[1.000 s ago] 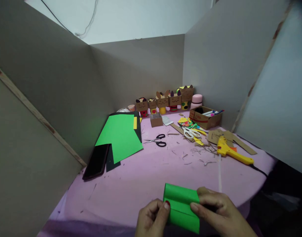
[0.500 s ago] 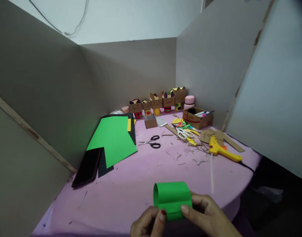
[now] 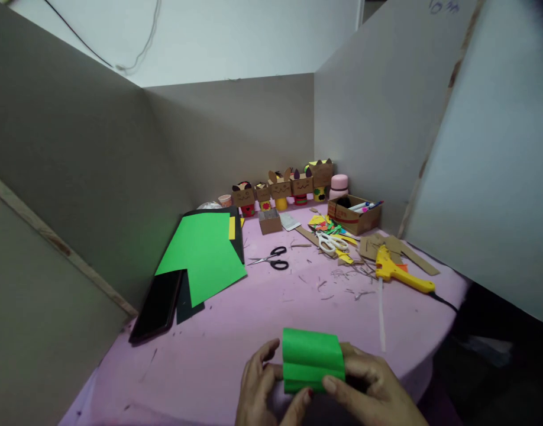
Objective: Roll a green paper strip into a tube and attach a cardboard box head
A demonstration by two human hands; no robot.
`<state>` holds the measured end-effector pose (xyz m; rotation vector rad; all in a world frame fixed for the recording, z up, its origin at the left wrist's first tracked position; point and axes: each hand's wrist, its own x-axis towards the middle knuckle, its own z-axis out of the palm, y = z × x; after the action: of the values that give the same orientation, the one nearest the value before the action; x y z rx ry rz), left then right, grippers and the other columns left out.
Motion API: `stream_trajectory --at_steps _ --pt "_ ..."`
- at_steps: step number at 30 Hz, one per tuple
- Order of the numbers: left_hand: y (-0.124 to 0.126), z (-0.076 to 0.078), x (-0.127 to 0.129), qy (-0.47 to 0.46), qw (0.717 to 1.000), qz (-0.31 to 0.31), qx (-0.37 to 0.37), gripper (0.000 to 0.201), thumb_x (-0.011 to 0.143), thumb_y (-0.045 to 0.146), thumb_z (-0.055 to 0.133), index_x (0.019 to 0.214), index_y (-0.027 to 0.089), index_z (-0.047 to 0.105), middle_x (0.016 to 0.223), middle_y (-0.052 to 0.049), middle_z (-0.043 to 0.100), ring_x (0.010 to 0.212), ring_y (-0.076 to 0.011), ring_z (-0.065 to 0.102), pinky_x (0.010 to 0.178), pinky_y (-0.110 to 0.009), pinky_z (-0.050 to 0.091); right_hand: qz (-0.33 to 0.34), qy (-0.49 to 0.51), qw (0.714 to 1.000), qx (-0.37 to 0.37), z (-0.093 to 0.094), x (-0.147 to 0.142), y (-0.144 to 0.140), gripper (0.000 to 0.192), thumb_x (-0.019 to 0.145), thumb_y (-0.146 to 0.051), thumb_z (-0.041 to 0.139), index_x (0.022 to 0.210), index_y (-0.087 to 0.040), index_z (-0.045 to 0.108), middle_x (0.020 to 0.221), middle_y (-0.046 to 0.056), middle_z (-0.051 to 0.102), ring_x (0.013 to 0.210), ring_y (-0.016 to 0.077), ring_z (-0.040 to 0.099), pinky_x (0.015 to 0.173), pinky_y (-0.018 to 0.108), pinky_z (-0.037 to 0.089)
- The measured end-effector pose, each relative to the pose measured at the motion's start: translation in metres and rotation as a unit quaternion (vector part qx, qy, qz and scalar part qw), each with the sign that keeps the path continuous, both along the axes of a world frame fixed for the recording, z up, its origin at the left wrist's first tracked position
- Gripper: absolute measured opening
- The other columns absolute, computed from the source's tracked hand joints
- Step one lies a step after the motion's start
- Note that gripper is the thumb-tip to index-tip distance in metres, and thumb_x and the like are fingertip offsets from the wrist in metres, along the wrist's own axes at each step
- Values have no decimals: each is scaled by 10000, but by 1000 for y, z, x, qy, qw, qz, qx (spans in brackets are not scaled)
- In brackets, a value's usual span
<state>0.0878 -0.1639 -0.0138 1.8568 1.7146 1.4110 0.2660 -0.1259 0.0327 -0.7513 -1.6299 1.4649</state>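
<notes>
Surface: a pink table (image 3: 236, 331) walled in by grey boards, littered with paper scraps.
Landmark: the yellow glue gun (image 3: 398, 272) lying on the table's right side.
Folded green paper (image 3: 312, 360): well nearer the camera than the glue gun and to its left, at the table's front edge, held just above the top.
Left hand (image 3: 265, 387): curled against the paper's left edge, thumb pressing the lower front; closed on it.
Right hand (image 3: 371, 387): wrapped round the paper's right edge, thumb on the bottom fold; closed on it as well, though its fingers behind the sheet are hidden, so how firmly is probably not readable.
Paper to hands: between them, touching both, thumbs in front.
Risk: the curled layers may spring apart or crease crooked if either thumb eases off.
Left of the glue gun: black scissors (image 3: 271, 259), farther left a flat green sheet (image 3: 200, 251) and a dark phone (image 3: 158, 305).
</notes>
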Motion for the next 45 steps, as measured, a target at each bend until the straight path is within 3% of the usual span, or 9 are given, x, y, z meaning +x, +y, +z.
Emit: stream_trajectory --at_steps 8,12,18,23,28,30,34,39,45 --pt "1 15 -19 386 910 20 153 220 796 270 583 1002 278 657 1317 -177 517 1284 -281 370 987 -489 304 -3 17 998 -58 -14 5 10 286 778 -460 618 922 -249 747 942 81 694 905 257 604 860 378 441" --pt "0 22 -20 382 905 34 186 116 772 228 627 813 319 687 1242 -126 602 1284 -211 383 1038 -444 209 0 10 998 -68 -19 4 10 278 747 -482 643 867 -259 759 875 61 693 895 250 603 858 356 434" --pt "0 23 -9 355 922 71 139 108 761 295 620 839 314 692 1281 -179 561 1263 -276 420 1020 -535 161 -35 -10 996 -87 -29 3 8 339 717 -545 640 834 -253 767 755 39 658 592 163 542 794 353 464" --pt "-1 30 -6 358 912 114 163 110 780 418 616 821 339 681 1188 -124 642 1154 -216 536 1063 -495 -35 -34 -23 999 -34 -26 3 8 312 763 -508 610 908 -271 752 930 81 693 864 250 596 861 354 444" --pt "-1 27 -18 491 853 94 148 212 883 273 470 995 273 649 1214 -116 630 1393 -142 115 1051 -537 -119 -42 -84 995 23 -26 12 9 275 819 -423 571 1005 -282 718 1053 91 672 965 263 595 891 346 438" --pt "1 23 -23 503 844 117 147 251 887 225 427 990 197 653 1187 -144 642 1395 -156 101 1054 -537 -133 -67 -99 992 29 -27 18 11 255 821 -401 575 1001 -290 718 1055 79 672 983 254 590 897 324 436" --pt "1 26 -26 378 910 120 120 245 861 186 444 728 237 644 1160 -92 666 1172 -241 502 1055 -555 -36 -100 -88 991 5 -27 24 16 234 788 -413 616 936 -280 740 948 54 679 878 217 599 796 255 475" --pt "-7 47 -20 162 987 -1 16 178 829 211 508 671 228 587 840 -19 720 913 -213 607 956 -443 304 -112 -22 987 -114 -29 14 12 318 699 -512 669 771 -218 768 514 -25 485 424 79 363 365 171 299" --pt "2 44 -1 -128 983 -54 -117 327 759 487 576 930 215 639 909 -64 680 891 -234 611 782 -321 453 -38 10 998 -52 -17 6 8 201 743 -406 661 857 -275 762 761 33 653 723 187 563 811 319 450"
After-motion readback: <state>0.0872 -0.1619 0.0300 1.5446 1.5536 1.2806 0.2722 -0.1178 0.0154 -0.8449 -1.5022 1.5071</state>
